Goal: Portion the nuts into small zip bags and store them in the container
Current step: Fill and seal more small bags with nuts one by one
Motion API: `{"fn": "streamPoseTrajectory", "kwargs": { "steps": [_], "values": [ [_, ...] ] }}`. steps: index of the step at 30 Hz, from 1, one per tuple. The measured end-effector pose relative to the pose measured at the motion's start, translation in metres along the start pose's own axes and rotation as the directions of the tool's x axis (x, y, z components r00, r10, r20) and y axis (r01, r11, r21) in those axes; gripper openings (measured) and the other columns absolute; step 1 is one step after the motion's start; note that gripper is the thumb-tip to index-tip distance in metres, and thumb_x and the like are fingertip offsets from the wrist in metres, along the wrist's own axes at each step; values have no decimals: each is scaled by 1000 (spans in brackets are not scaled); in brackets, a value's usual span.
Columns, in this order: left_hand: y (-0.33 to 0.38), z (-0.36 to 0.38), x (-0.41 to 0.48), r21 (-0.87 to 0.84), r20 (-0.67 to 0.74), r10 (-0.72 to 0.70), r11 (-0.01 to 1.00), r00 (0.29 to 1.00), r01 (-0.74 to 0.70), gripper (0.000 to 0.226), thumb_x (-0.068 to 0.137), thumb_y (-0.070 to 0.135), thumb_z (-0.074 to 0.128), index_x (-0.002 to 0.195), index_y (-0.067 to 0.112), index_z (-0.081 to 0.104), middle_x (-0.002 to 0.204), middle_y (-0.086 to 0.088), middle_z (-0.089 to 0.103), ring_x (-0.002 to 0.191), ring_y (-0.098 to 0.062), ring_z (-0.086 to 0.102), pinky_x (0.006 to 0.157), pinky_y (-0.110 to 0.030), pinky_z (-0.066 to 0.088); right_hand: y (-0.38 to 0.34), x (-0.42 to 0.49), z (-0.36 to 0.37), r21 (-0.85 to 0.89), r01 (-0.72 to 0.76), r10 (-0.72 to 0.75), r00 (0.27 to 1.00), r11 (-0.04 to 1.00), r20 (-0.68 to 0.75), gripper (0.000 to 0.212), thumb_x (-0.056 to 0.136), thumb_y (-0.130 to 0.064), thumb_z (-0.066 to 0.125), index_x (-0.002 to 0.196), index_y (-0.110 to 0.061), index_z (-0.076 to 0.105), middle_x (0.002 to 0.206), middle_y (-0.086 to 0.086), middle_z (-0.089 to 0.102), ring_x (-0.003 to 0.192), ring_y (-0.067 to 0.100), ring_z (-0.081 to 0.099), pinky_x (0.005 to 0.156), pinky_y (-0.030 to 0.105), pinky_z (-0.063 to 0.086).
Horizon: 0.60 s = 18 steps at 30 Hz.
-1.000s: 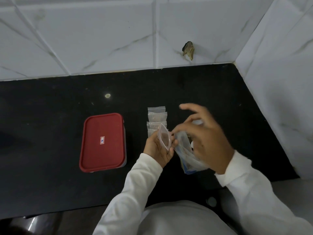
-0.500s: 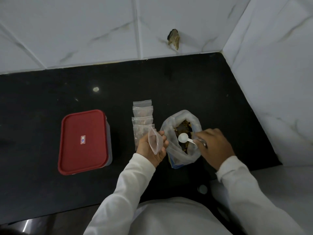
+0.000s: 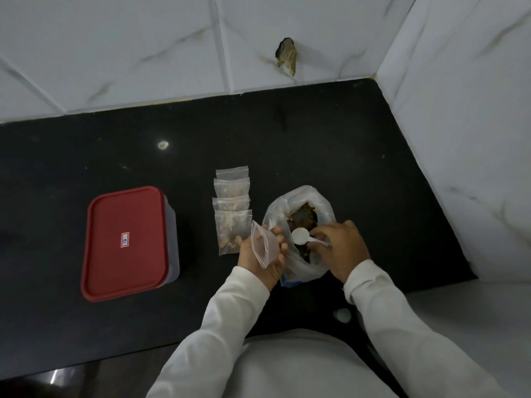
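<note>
Left of centre: container (image 3: 126, 242) with its red lid on, sitting on the black counter (image 3: 316, 139), well apart from my hands. Centre: column of small zip bags (image 3: 232, 208) lying flat and overlapping, nuts visible in the lower three. Just below them, my left hand (image 3: 264, 259), fingers curled round one more small zip bag (image 3: 263, 245), held upright with its mouth spread, looks empty. Right next to it: big plastic bag of nuts (image 3: 301, 225), mouth open, standing on the counter. My right hand (image 3: 342, 248) pinches the handle of a white spoon (image 3: 301, 236), bowl up over the nuts, nothing in it. White tiled wall (image 3: 115, 53) across the top and right.
</note>
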State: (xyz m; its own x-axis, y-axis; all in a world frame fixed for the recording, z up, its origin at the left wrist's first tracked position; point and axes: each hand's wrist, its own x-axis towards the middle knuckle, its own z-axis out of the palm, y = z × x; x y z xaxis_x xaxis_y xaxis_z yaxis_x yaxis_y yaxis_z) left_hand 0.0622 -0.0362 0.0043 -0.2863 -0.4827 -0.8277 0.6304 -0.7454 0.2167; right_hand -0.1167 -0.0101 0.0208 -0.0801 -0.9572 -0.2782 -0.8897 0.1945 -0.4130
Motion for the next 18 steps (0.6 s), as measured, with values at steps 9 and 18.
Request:
{"fn": "streamPoseTrajectory", "kwargs": {
  "steps": [9,18],
  "values": [
    [-1,11,2,78,-7,-70,994,997,71,45,97,38,41,74,10,68,64,-3,60,49,-15,60,42,-20,48,1,8,-17,-117,84,-110,965,990,-239,21,82,-7,73,103,-11,73,92,11,62,80,26,61,67,39,56],
    [1,21,2,134,-99,-72,987,993,85,34,97,34,46,86,9,65,61,-4,60,50,-15,58,40,-20,48,-5,7,-10,-26,89,-92,986,996,-136,23,88,-13,63,109,-13,73,100,7,60,87,22,60,75,30,50]
  ]
}}
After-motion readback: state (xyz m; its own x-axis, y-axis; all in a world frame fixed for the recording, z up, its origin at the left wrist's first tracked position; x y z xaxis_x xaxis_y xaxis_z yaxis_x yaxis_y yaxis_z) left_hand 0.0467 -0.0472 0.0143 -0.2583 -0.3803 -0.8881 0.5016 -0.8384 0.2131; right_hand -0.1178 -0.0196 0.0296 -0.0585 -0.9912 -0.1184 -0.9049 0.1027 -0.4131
